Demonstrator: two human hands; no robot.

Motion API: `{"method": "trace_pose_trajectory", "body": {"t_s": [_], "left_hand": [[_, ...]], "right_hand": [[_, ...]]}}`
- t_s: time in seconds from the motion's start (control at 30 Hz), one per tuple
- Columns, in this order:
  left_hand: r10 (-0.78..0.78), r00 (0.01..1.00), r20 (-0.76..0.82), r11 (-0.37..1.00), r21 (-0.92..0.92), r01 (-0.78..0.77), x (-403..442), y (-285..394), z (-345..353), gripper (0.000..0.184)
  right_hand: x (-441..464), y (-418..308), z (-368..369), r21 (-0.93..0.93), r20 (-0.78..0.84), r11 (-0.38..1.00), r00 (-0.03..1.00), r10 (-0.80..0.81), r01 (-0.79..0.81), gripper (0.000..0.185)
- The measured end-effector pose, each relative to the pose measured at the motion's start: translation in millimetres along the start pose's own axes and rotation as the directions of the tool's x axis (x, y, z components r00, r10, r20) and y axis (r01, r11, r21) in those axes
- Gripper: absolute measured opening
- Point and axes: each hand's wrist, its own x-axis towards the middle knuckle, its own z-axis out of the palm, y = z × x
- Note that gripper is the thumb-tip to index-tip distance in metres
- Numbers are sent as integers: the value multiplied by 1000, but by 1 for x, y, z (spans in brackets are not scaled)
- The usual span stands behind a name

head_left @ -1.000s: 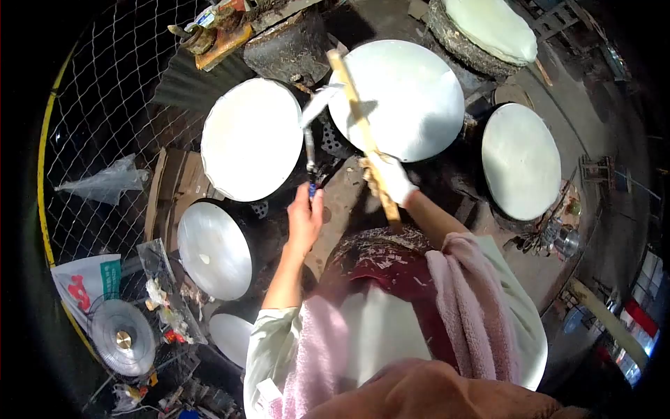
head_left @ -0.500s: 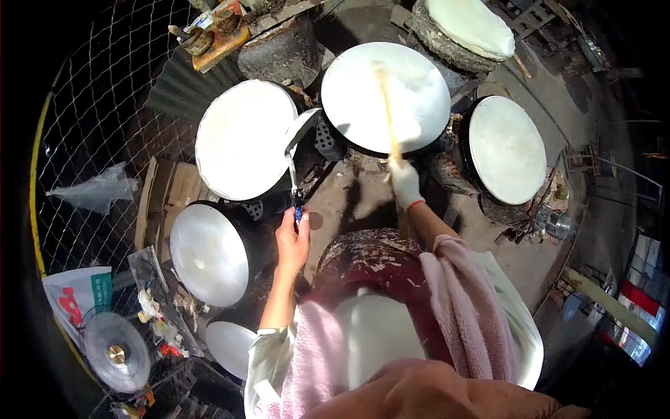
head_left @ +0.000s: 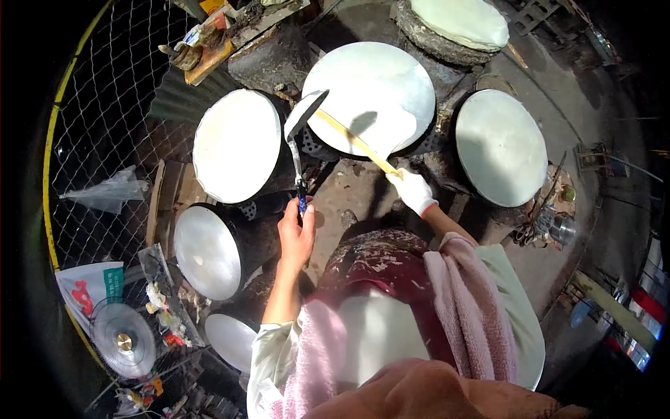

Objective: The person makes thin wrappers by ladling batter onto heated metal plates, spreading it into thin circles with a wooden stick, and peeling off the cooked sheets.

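My left hand [head_left: 297, 234], bare, is closed round the blue handle of a metal ladle [head_left: 298, 153], whose bowl is raised near the left edge of the central round griddle [head_left: 384, 80]. White batter covers much of that griddle. My right hand [head_left: 413, 190], in a white glove, grips a pale wooden stick [head_left: 356, 142] that slants up and left across the griddle's lower left part. A round griddle with a white layer [head_left: 237, 146] stands to the left, and another pale-covered griddle [head_left: 501, 148] to the right.
Two barer metal griddles [head_left: 207, 253] [head_left: 230, 341] stand at the lower left, beside a fan [head_left: 123, 341] and a wire fence [head_left: 91, 174]. A pale stack [head_left: 460, 24] lies on a round stand at the top. A metal pot [head_left: 562, 229] is at the right.
The wooden stick has swung from pointing up the central griddle to slanting left, and its near end and my right hand have moved slightly down. The ladle stays raised in my left hand.
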Motion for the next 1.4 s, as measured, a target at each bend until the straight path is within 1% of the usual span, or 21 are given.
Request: {"method": "trace_pose_trajectory", "body": {"t_s": [0.1,0.23,0.3,0.33,0.37,0.43,0.47,0.57,0.67,0.7,0.77,0.8,0.83,0.9,0.93,0.97,1.1,1.17,1.3,1.37,1.4], "left_hand": [[21,1000,-10,999,30,-21,2,13,12,16],[46,998,-36,998,53,-45,5,20,34,16],[32,998,-48,998,48,-30,4,28,43,16],[-2,998,-61,999,40,5,2,32,49,16],[6,998,-69,999,52,-3,2,33,53,16],[22,996,-87,997,80,-15,1,35,59,16],[15,996,-90,997,82,-8,0,39,61,16],[-9,994,-110,995,100,20,1,40,66,16],[-19,995,-97,995,93,28,5,40,71,16],[-25,996,-91,995,93,34,5,41,72,16],[-31,996,-79,995,91,38,10,42,74,16],[-23,997,-78,995,100,31,12,42,75,17],[-21,997,-71,995,92,28,14,42,75,17],[-21,998,-59,997,76,25,18,41,75,17],[-34,998,-58,995,92,40,19,41,75,17],[-38,998,-57,994,98,44,21,41,75,17],[-74,996,-56,991,106,79,20,43,74,17],[-56,996,-65,991,121,64,16,39,72,17],[-87,993,-73,978,182,99,11,50,74,19],[-105,992,-69,979,166,116,11,45,74,19],[-111,992,-64,981,154,120,14,43,77,19]], "right_hand": [[23,32,-35,35,-68,994,992,110,-107,41],[69,54,-73,46,-281,999,960,2,12,42],[59,45,-74,393,-74,919,995,73,-39,41],[46,50,-66,382,-50,922,998,-47,62,41],[38,62,-52,189,-23,975,994,-111,113,42],[21,71,-52,-33,-35,993,993,-112,111,41],[26,89,-46,-70,-193,989,971,-142,131,42],[63,85,-88,-100,-240,995,970,-45,22,44],[99,65,-104,61,-303,998,953,18,1,42],[96,56,-107,103,-261,994,964,47,-20,42],[77,67,-86,241,-128,968,991,-40,70,41],[72,84,-64,193,-58,979,997,-52,62,40],[50,79,-69,113,-116,984,985,-126,139,46],[45,84,-71,32,-220,999,975,25,-18,50],[57,85,-78,-98,-185,990,979,85,-104,57],[68,68,-98,-87,-136,988,984,116,-129,61],[163,51,-110,-181,-242,975,967,81,-127,61],[211,43,-124,-194,-257,978,966,31,-83,61],[266,7,-148,-401,-317,916,942,-113,-26,65],[248,-14,-152,-302,-236,947,953,-188,112,66],[248,0,-123,-178,-465,914,788,-404,364,65]]}}
